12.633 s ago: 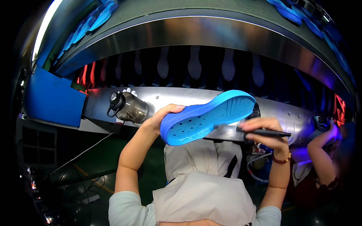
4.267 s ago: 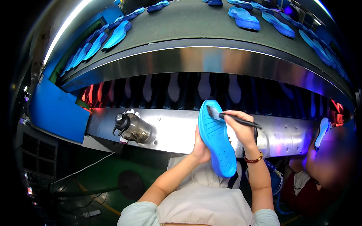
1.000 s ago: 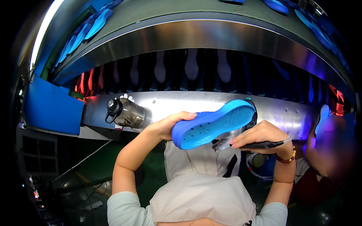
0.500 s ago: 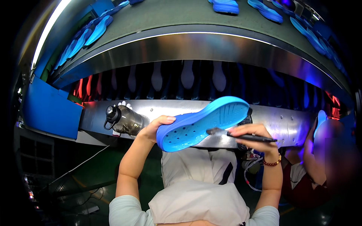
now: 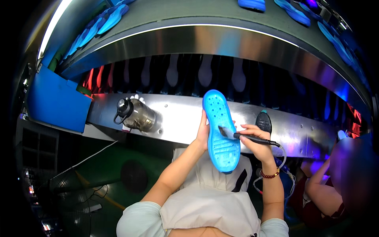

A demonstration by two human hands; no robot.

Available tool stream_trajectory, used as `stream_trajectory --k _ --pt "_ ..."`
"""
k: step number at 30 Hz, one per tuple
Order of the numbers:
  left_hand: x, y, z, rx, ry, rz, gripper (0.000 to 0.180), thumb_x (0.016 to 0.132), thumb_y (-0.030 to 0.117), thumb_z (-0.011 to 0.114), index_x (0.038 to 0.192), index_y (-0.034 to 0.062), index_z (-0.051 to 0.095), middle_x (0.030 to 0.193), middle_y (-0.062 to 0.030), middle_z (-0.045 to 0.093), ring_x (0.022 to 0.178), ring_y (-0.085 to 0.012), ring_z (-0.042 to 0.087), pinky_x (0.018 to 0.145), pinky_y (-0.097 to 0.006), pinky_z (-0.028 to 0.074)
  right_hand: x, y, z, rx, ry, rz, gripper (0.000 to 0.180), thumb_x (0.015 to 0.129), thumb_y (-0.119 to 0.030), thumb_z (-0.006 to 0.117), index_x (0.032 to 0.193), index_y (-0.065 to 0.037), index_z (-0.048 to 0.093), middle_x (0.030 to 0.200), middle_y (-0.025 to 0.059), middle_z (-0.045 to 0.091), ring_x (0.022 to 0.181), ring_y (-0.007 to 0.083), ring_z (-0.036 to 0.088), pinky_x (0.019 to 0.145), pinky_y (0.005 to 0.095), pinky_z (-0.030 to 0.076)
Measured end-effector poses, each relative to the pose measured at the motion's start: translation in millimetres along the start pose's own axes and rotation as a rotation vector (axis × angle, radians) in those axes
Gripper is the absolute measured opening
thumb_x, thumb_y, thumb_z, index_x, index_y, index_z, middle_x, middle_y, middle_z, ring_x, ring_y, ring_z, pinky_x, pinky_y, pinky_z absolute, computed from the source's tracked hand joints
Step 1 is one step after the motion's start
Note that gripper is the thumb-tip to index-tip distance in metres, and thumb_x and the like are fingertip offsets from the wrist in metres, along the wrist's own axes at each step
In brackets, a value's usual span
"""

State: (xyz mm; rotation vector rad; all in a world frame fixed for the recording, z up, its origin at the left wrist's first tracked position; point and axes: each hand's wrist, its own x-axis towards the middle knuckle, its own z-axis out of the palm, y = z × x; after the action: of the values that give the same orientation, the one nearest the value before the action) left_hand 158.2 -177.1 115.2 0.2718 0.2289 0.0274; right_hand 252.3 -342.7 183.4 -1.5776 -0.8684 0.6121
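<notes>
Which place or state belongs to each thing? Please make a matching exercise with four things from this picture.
Things:
1. blue shoe sole
2. brush
3. bottle
4. blue panel

Places or states:
A. lying on its side on the metal ledge
B. held in the right hand, bristles on the sole
C. at the far left, beside the ledge
D. held upright by the left hand

Pairs: 1-D, 2-B, 3-A, 4-C

One blue sole (image 5: 221,132) up, one brush (image 5: 237,135) on it, one bottle (image 5: 136,114) (lying sideways). One black sole (image 5: 263,121) on the worktop (image 5: 177,118).
</notes>
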Motion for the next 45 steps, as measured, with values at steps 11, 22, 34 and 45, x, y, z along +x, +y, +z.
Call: stream_trajectory --k 11,22,34,45 --pt "-27 16 22 0.129 -0.081 0.262 0.09 0.075 0.076 0.013 0.127 0.0057 0.036 0.115 -0.0166 0.05 0.107 -0.0289 0.05 0.089 -0.046 0.043 -47 -52 18 -0.36 -0.379 -0.501 0.018 0.063 -0.002 0.067 0.081 -0.003 0.061 0.083 0.0101 0.063 0.079 0.0249 0.061 0.069 0.0332 0.048" --pt "-48 14 62 0.158 -0.157 0.436 0.09 0.076 0.075 0.014 0.124 0.0032 0.038 0.112 -0.017 0.051 0.104 -0.0294 0.051 0.088 -0.044 0.044 -44 -70 15 -0.026 -0.335 -0.403 0.021 0.065 0.0 0.066 0.085 -0.001 0.064 0.084 0.011 0.065 0.083 0.0242 0.062 0.074 0.0319 0.048" --pt "-47 42 80 0.192 -0.148 0.411 0.09 0.073 0.077 0.022 0.127 0.0063 0.036 0.114 -0.0171 0.051 0.104 -0.0283 0.053 0.086 -0.044 0.047 -38 -57 -1 -0.092 -0.129 -0.347 0.025 0.067 0.001 0.068 0.092 -0.002 0.064 0.09 0.0093 0.065 0.093 0.0241 0.059 0.081 0.031 0.048" --pt "-45 53 111 0.255 -0.027 0.51 0.077 0.086 0.059 0.027 0.13 -0.0032 0.029 0.124 -0.0223 0.044 0.108 -0.0335 0.05 0.092 -0.047 0.041 -32 -37 14 0.559 -0.06 -0.218 0.02 0.074 0.002 0.061 0.094 0.006 0.057 0.102 0.0213 0.059 0.102 0.0272 0.055 0.092 0.0367 0.041"
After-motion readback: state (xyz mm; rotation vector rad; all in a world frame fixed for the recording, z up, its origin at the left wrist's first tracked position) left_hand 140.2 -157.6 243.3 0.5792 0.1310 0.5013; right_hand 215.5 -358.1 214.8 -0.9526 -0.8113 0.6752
